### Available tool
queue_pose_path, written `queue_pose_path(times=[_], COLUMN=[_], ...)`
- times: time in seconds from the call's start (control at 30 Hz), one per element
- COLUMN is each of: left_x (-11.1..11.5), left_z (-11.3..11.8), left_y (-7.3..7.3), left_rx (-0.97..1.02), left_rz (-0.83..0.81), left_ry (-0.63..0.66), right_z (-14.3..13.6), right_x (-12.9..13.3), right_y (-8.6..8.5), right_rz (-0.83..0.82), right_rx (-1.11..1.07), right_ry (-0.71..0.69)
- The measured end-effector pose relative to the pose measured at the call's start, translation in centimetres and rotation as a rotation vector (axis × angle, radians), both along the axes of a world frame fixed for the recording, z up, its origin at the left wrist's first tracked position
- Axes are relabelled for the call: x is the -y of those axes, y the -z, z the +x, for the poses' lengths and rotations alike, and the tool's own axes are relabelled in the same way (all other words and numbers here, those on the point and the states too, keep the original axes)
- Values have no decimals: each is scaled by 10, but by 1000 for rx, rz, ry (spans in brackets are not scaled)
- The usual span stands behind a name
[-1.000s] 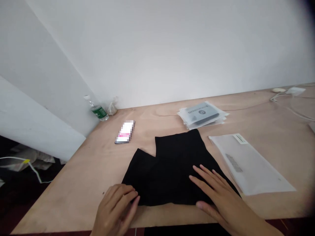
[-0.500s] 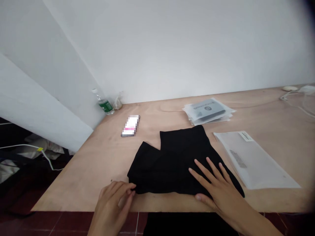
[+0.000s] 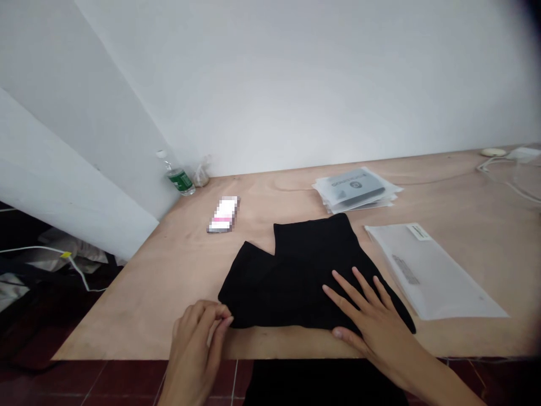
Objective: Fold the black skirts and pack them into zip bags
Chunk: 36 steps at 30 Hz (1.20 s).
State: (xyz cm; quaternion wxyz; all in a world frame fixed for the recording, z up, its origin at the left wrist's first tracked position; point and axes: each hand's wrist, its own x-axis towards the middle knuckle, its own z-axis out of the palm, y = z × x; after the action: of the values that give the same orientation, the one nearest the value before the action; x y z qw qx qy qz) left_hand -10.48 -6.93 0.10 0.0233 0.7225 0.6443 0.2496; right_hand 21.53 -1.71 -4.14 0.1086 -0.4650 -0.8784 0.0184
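A pair of black shorts (image 3: 291, 282) lies spread flat on the wooden table, with the notch between its legs toward the upper left. At its lower left corner, my left hand (image 3: 196, 344) is closed in a pinch, thumb against forefinger, on the fabric's edge. My right hand (image 3: 372, 321) rests flat on the lower right part of the shorts, fingers spread. To the right lies a frosted plastic bag (image 3: 443, 282) with a white label near its top edge.
Behind the shorts sits a stack of printed frosted bags (image 3: 357, 189). A phone (image 3: 224, 214) lies at the left, and a green-labelled water bottle (image 3: 181, 180) stands by the wall next to a small plastic bag (image 3: 202, 173). White cables (image 3: 486, 166) lie far right.
My left thumb and forefinger have come together at the corner of the shorts. The right hand stays in place, and the view has shifted slightly.
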Motion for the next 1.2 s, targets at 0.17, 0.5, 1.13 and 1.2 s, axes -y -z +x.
queue_pose_path(times=[0.17, 0.5, 1.13, 1.2], left_x=[24, 22, -43, -43], left_z=[-15, -25, 57, 56], left_y=[14, 0, 36, 37], left_rx=[122, 51, -318, -322], left_rz=[39, -85, -195, -202], left_ry=[170, 222, 2, 1], right_z=[-1, 1, 6, 9], right_x=[0, 1, -21, -20], right_y=[0, -2, 8, 9], right_rz=[-9, -46, 73, 59], right_rx=[7, -10, 13, 13], right_ry=[15, 3, 289, 311])
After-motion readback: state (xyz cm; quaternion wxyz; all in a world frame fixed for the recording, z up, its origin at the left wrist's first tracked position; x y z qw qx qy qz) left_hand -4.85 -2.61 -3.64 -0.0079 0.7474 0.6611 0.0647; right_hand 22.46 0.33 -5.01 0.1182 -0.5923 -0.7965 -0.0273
